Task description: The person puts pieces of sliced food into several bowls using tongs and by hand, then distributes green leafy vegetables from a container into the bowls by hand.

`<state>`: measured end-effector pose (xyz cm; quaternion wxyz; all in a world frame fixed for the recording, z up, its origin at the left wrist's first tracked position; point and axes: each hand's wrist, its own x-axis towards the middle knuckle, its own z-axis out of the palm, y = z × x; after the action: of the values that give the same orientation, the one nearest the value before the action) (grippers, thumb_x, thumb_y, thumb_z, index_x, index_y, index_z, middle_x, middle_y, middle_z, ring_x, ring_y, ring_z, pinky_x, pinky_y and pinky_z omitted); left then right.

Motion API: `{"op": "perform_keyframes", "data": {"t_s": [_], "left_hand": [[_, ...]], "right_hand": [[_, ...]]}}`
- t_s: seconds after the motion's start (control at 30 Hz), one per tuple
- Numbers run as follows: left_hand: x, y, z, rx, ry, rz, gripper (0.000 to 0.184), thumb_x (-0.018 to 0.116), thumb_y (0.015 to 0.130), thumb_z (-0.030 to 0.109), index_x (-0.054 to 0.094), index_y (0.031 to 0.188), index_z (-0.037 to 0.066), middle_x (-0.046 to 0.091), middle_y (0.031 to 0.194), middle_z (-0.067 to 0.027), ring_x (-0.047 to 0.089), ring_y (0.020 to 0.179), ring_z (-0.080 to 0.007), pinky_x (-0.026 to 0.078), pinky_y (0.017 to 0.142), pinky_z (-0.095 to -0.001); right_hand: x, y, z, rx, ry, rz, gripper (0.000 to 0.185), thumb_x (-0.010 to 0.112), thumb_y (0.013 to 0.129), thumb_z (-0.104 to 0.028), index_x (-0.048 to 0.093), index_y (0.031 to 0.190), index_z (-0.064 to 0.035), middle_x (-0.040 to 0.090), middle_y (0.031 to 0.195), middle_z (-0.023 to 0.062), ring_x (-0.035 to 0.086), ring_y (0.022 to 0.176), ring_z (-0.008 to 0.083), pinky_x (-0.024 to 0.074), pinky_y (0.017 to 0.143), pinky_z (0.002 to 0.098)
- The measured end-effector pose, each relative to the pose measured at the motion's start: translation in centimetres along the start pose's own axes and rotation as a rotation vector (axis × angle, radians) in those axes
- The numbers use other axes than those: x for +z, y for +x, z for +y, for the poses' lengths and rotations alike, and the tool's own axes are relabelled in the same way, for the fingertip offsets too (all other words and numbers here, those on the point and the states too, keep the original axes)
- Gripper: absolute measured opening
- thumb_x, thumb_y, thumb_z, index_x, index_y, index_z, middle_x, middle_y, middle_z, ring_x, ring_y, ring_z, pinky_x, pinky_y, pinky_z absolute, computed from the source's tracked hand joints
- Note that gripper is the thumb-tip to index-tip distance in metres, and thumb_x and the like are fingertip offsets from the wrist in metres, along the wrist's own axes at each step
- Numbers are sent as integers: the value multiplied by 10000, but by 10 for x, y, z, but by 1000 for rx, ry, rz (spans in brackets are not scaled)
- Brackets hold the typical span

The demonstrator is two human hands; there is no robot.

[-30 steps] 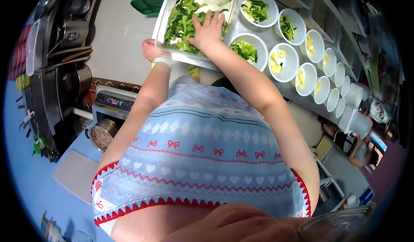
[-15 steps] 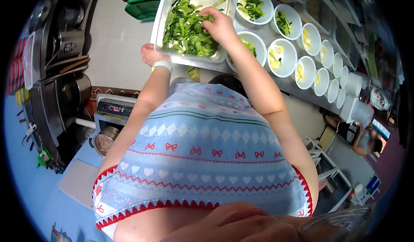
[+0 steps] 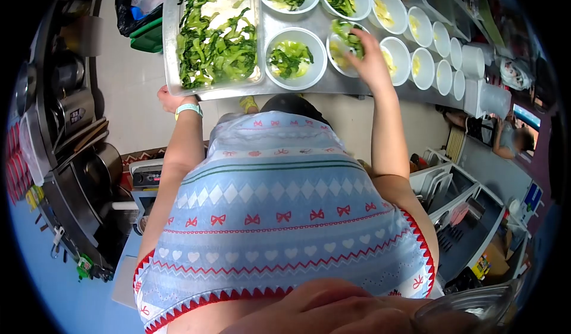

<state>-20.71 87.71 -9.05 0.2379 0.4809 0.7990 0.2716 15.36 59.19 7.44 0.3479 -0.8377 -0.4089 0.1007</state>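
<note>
A clear plastic tray [image 3: 171,48] of chopped leafy greens [image 3: 217,54] stands on a metal counter. My left hand [image 3: 171,99] is closed at the tray's near left corner, its fingertips partly hidden. To the right, my right hand [image 3: 370,59] pinches a bunch of greens [image 3: 345,33] above a white bowl [image 3: 331,63], the second in the near row. The near row's first bowl [image 3: 321,72] holds greens, as do two far-row bowls [image 3: 313,4]. Further bowls to the right hold pale yellow pieces [image 3: 416,65].
Stacked bowls [image 3: 473,63] and clear containers [image 3: 493,99] stand at the counter's right end. A green bin [image 3: 146,36] with a black bag is left of the tray. Pots [image 3: 107,164] and a stove area lie left. Another person [image 3: 505,138] is far right.
My right hand has gone from the tray to the right, carrying greens over a bowl. The view has shifted right. My left hand stays by the tray's corner.
</note>
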Motion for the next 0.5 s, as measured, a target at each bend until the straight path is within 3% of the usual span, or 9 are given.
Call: {"op": "perform_keyframes", "data": {"t_s": [0.07,0.1,0.27,0.33,0.5], "left_hand": [[0,6,-1,23,-15,43,254,665,775,207,601,979,70,653,1021,-146,593,990,-365,473,880,-460],[3,17,-12,29,-44,30,267,674,767,218,609,972,61,664,1028,-156,618,966,-369,487,863,-464],[1,32,-12,17,4,79,294,679,762,223,619,997,57,667,1024,-167,620,974,-372,487,865,-467],[-3,34,-10,19,12,81,299,673,765,227,622,1006,56,668,1018,-170,619,976,-375,487,865,-469],[-4,43,-21,-18,-75,95,279,652,776,227,633,990,48,671,1001,-179,625,941,-381,487,857,-479]], "right_hand": [[9,-19,10,244,-389,-93,470,695,825,-131,571,1278,-137,600,1225,204,564,1162,365,440,1020,373],[13,-25,15,197,-286,6,409,678,839,-136,616,1243,-144,600,1255,171,574,1161,345,448,1007,389],[29,-19,28,201,-64,-25,304,647,862,-150,669,1164,-123,615,1223,155,581,1140,337,454,990,393],[46,-12,34,366,-121,-133,268,630,867,-145,681,1127,-98,627,1187,157,585,1117,345,460,980,388],[61,-11,56,243,-414,-396,250,600,877,-150,688,1109,-114,632,1172,169,600,1084,334,478,944,399]]}}
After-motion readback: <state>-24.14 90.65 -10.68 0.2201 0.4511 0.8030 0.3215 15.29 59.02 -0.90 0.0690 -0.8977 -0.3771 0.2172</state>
